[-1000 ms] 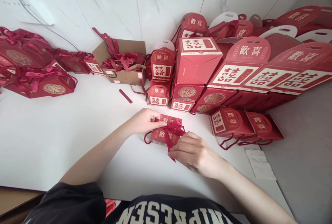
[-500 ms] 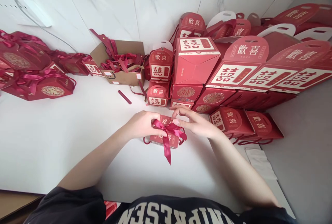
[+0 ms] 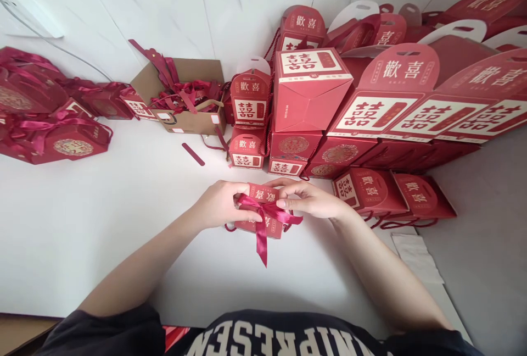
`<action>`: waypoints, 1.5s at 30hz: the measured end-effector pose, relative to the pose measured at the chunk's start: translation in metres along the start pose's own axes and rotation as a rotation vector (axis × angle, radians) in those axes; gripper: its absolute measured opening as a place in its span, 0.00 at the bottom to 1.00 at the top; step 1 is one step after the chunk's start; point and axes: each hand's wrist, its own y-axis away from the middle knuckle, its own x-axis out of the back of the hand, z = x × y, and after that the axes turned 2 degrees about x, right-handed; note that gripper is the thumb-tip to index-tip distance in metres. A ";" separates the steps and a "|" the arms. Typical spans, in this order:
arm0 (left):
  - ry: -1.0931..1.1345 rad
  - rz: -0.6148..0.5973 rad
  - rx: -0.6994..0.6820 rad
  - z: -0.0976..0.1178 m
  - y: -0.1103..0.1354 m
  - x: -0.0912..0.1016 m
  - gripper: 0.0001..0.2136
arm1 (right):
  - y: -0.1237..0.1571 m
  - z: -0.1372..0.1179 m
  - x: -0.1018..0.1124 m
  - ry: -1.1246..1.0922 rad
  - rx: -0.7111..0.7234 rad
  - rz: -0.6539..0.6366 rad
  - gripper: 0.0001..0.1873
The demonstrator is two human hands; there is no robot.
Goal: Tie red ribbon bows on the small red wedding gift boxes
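A small red gift box with gold characters lies on the white table, a dark red ribbon bow tied across it with one tail hanging toward me. My left hand pinches the bow's left loop at the box's left side. My right hand grips the box's right end, fingers curled over its top edge and onto the ribbon. A red cord handle loops out beneath the box.
Stacked red gift boxes fill the back right corner against the marble wall. An open cardboard box of ribbons stands at the back centre. Flat octagonal red boxes lie at far left. A loose ribbon strip and white paper rest on the table.
My right hand moved from the ribbon tail near me up to the box's right end. The bow now sits formed on top, its tail hanging free. The left hand stayed on the left loop.
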 end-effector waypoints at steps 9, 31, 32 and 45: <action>0.107 0.063 -0.027 -0.019 0.001 -0.011 0.17 | 0.000 0.000 0.003 -0.018 -0.018 -0.025 0.16; 0.403 0.126 -0.130 -0.048 -0.007 -0.024 0.17 | 0.046 -0.008 -0.024 0.312 -0.227 0.208 0.24; 0.379 0.133 -0.138 -0.049 -0.007 -0.024 0.16 | 0.046 -0.006 -0.027 0.239 -0.218 0.190 0.23; 0.233 0.247 -0.205 -0.048 -0.006 -0.028 0.16 | 0.044 -0.002 -0.039 -0.170 -0.196 0.208 0.18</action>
